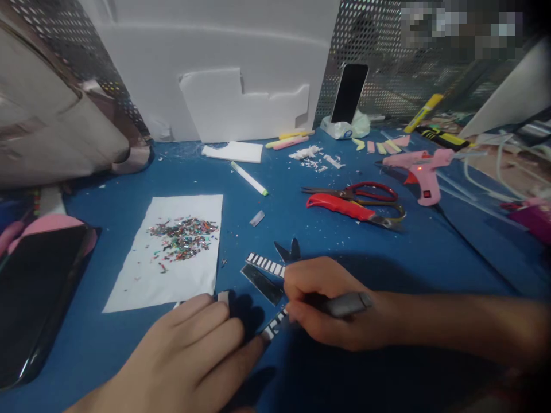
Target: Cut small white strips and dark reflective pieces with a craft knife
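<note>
My right hand (327, 301) is closed around a grey tool, a knife or pen (348, 304), with its tip down at a black-and-white striped strip (274, 326) on the blue table (387, 252). My left hand (193, 355) lies flat beside it, fingers stretched, a fingertip pressing the strip's lower end. A second striped strip (264, 264) and a dark shiny strip (261, 283) lie just above my right hand. Two small dark pointed pieces (288, 250) sit behind them.
A white paper sheet (142, 281) carries a pile of coloured glitter bits (183, 235). Red scissors (365, 192), a red cutter (340, 206), a pink glue gun (419, 169), a white marker (248, 178), white foam board (245, 109), an upright phone (349, 92) and a dark tablet (34, 292) surround the spot.
</note>
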The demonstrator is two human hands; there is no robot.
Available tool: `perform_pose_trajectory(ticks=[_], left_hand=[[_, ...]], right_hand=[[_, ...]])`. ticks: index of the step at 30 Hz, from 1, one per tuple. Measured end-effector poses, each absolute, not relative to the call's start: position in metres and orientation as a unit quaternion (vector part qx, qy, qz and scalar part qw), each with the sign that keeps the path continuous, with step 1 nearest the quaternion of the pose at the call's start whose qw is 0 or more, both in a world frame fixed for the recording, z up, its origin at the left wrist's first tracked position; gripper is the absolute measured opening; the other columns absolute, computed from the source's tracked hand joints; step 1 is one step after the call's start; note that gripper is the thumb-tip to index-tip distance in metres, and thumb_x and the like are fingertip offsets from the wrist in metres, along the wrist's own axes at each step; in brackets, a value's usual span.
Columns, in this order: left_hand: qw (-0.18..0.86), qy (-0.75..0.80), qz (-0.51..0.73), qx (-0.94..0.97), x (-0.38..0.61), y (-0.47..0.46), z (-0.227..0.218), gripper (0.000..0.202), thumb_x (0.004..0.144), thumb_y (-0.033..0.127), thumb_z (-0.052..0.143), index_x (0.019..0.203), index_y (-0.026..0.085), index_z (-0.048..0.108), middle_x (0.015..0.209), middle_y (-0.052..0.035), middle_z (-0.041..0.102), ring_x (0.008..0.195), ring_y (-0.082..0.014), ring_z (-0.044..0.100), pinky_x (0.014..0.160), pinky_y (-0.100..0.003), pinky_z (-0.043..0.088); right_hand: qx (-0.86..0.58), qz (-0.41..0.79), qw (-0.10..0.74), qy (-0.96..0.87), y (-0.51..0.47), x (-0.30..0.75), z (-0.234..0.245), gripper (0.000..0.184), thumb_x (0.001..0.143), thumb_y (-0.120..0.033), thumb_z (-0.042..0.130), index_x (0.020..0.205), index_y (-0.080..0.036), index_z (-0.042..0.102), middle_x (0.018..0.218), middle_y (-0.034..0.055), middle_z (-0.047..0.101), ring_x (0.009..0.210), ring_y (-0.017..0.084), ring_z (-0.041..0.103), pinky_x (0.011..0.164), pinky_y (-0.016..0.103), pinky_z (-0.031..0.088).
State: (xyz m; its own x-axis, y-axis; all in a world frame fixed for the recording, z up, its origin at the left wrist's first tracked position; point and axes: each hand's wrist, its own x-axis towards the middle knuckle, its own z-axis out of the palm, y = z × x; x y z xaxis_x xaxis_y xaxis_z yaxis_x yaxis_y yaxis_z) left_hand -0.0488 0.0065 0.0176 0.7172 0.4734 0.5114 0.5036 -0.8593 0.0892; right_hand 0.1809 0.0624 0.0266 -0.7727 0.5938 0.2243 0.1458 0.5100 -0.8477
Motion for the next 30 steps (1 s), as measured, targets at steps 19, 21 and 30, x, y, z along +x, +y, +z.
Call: perform_pose_trajectory(ticks=[19,21,30], left_hand=[[0.04,-0.268,-0.242,-0.932,-0.05,0.003,0.024,0.046,0.1,0.035,0.02,0.1,0.017,0.062,0.066,-0.001,0.053,0.064,-0.016,0.052,0.067,-0.034,0.044],[0.066,-0.258,-0.257,-0.929,-0.052,0.001,0.02,0.048,0.099,0.036,0.02,0.098,0.018,0.064,0.064,-0.0006,0.052,0.061,-0.0152,0.051,0.063,-0.033,0.045],[0.046,-0.278,-0.218,-0.934,-0.051,-0.003,0.027,0.049,0.1,0.035,0.017,0.102,0.014,0.061,0.065,-0.0021,0.053,0.06,-0.0182,0.05,0.058,-0.036,0.038]], right_hand=[[-0.217,0.476,0.256,-0.813,0.063,0.183,0.028,0.02,0.087,-0.021,0.051,0.069,-0.015,0.045,0.062,-0.0028,0.051,0.056,0.006,0.044,0.054,0.018,0.035],[-0.213,0.466,0.263,-0.817,0.063,0.182,0.027,0.018,0.086,-0.022,0.055,0.071,-0.015,0.048,0.063,-0.0032,0.051,0.056,0.006,0.043,0.053,0.018,0.035],[-0.197,0.438,0.258,-0.839,0.063,0.179,0.024,0.017,0.083,-0.022,0.06,0.07,-0.014,0.05,0.063,-0.0036,0.051,0.058,0.006,0.044,0.056,0.018,0.034]])
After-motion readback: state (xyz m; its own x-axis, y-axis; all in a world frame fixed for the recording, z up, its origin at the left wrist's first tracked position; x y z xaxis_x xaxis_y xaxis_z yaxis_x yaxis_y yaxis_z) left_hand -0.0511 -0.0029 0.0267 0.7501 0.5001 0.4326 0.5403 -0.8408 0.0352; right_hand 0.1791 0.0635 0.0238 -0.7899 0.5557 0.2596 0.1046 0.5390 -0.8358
